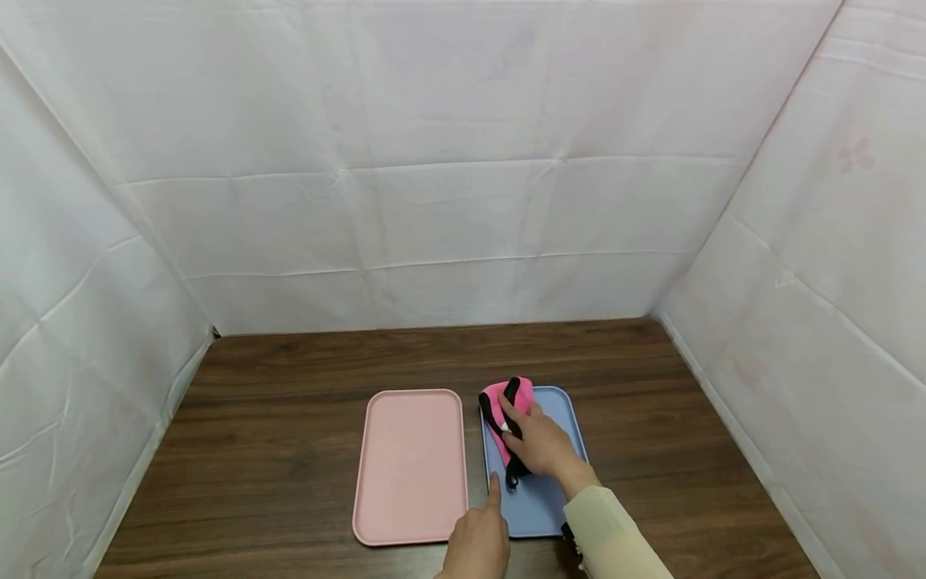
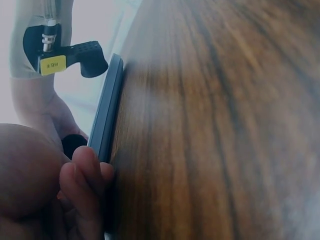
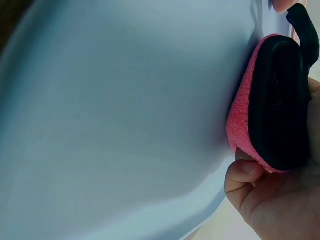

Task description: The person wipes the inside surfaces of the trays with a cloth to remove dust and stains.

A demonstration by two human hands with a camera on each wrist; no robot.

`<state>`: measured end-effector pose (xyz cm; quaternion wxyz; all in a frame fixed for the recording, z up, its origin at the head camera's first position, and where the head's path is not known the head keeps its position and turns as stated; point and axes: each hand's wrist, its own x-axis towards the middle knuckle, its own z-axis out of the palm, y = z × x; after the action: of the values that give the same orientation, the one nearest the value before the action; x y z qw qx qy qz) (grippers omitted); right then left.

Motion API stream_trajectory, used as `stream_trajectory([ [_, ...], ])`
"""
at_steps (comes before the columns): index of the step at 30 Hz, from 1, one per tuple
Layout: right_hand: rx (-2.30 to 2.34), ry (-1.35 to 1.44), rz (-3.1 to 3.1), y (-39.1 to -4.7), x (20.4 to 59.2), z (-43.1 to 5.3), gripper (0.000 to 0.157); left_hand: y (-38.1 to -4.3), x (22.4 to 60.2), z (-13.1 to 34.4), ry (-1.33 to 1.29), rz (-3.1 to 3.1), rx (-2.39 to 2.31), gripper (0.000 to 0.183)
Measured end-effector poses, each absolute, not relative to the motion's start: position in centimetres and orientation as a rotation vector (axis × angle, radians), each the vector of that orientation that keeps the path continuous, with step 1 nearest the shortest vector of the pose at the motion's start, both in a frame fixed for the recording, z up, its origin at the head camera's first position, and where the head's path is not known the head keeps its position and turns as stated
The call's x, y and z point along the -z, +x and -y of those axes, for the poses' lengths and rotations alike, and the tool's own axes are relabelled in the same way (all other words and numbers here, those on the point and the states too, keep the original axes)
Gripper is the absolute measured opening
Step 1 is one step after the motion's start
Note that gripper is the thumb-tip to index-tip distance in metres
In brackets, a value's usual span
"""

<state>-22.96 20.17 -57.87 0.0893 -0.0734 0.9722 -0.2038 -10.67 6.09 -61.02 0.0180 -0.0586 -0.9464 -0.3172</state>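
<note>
A pink, terry-like cloth mitt [image 1: 522, 396] with black trim and a black loop lies over the left part of a blue tray [image 1: 535, 511]. My right hand [image 1: 546, 445] grips it from above, fingers spread across the pink and black cloth. In the right wrist view, a dark opening shows in the mitt [image 3: 280, 105], and curled fingers [image 3: 244, 172] hold its pink side. My left hand [image 1: 479, 543] is at the tray's near left edge, index finger straight toward the loop and the other fingers folded. The left wrist view shows those fingers [image 2: 82, 185] close beside the tray's edge.
A pink tray [image 1: 412, 466] lies left of the blue one, with a narrow gap between them. Both rest on a dark wood table [image 1: 275, 450]. White cloth sheets [image 1: 448, 217] enclose the back and both sides.
</note>
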Motion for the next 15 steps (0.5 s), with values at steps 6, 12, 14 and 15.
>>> stream_trajectory([
  [6, 0.592, -0.189, -2.937, -22.6, 58.0, -20.7, 0.067, -10.7, 61.1, -6.1, -0.202, 2.934, 0.991, 0.062],
  [12, 0.575, -0.129, -2.988, -22.3, 58.0, -21.1, 0.066, -10.8, 60.7, -6.1, -0.206, 2.963, 1.022, 0.062],
  [14, 0.571, -0.094, -2.992, -22.2, 57.9, -21.3, 0.066, -10.8, 60.7, -6.1, -0.208, 2.97, 1.025, 0.062],
  [15, 0.566, -0.075, -2.992, -22.2, 57.9, -21.4, 0.066, -10.8, 60.7, -6.1, -0.21, 2.97, 1.027, 0.063],
])
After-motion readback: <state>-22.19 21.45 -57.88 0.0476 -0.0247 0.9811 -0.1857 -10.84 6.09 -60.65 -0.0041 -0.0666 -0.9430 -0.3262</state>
